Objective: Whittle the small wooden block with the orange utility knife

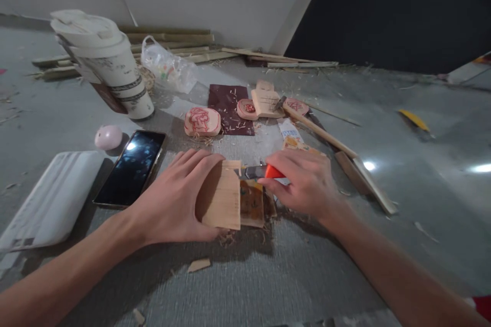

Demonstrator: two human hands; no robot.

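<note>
A pale wooden block (224,196) with lines across its face lies near the centre, and my left hand (180,196) is wrapped round its left side, thumb at the near edge and fingers at the far edge. My right hand (301,179) is closed on a utility knife (274,171) with an orange-red handle. The blade points left and meets the upper right edge of the block. Beneath and to the right of the block is a brown patterned piece (252,207), with shavings around it.
A phone (131,168), a white power bank (57,199), a pink egg-shaped object (108,137) and a tall cup (111,66) stand or lie left. Beyond are red-marked wooden pieces (202,121), a dark red sheet (230,97), a hammer (322,133), a plastic bag (166,66) and bamboo strips.
</note>
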